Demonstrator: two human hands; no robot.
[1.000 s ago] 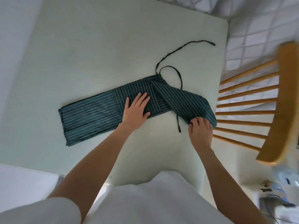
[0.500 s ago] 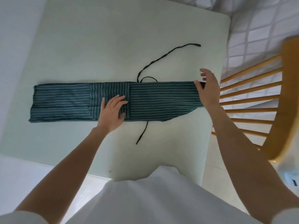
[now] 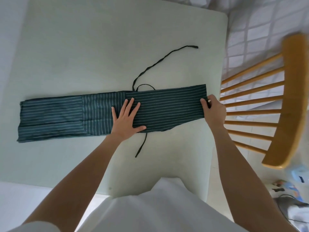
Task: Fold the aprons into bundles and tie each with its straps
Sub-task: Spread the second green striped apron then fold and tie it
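left hand (image 3: 126, 120), fingers spread, pins the apron (image 3: 93, 114) flat on the surface (image 3: 83, 47); right hand (image 3: 213, 109) pinches its end, keeping it taut.

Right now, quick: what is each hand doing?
Left hand: open, pressing flat on the striped apron.
Right hand: closed, pinching the apron's right end.

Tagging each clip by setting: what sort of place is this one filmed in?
Probably a home, likely a dining or living area. A pale table holds the striped apron; a wooden spindle-back chair stands beside it, with tiled floor beyond. Nothing suggests a workshop or lab.
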